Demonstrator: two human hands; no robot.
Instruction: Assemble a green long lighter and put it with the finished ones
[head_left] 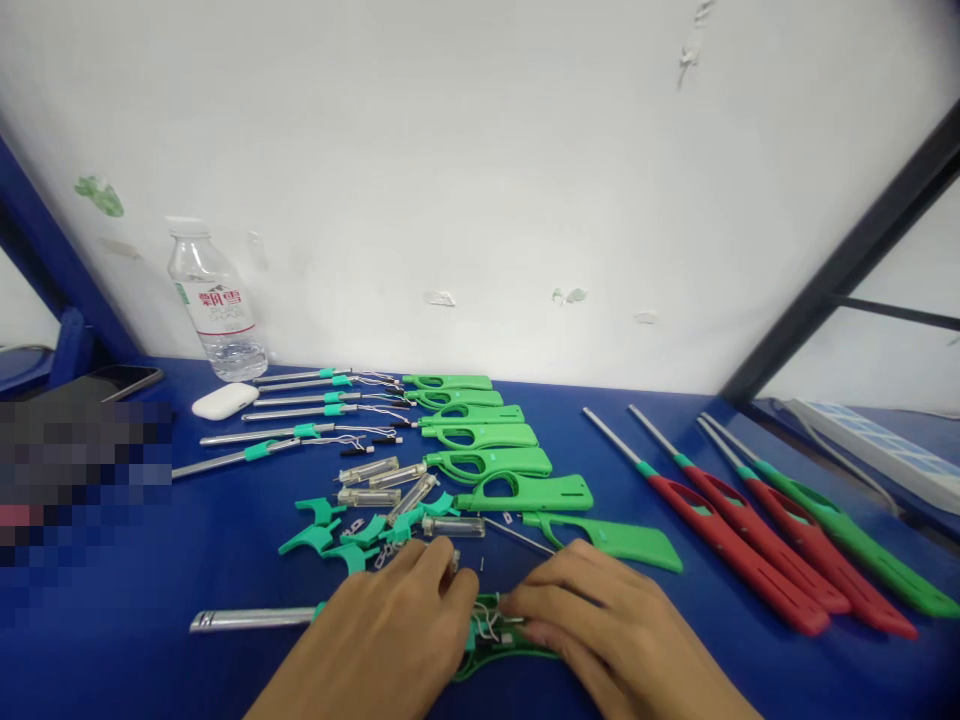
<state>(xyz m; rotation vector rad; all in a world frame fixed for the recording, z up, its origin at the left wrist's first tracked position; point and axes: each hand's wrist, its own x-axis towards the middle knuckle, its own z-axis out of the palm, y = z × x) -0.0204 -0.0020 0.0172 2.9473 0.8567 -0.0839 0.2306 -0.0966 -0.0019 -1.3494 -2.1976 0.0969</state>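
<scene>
An open green lighter handle [517, 655] lies between my hands, with thin white wires [486, 622] and small parts inside it. Its metal tube [251, 619] sticks out to the left. My left hand [397, 625] is closed over the teal joint, thumb and fingers bent against the lighter. My right hand [600, 620] grips the handle from the right, its fingertips together at the wires. What those fingertips pinch inside is hidden. Just beyond my left hand lie teal triggers [364, 532] and clear fuel tanks [369, 498].
Several green handle shells [491, 462] and metal tubes with wires [300, 411] lie in rows behind. Finished red lighters [739, 545] and a green lighter [847, 535] rest at right. A water bottle [217, 310], white earbud case [225, 401] and phone [124, 380] stand at left.
</scene>
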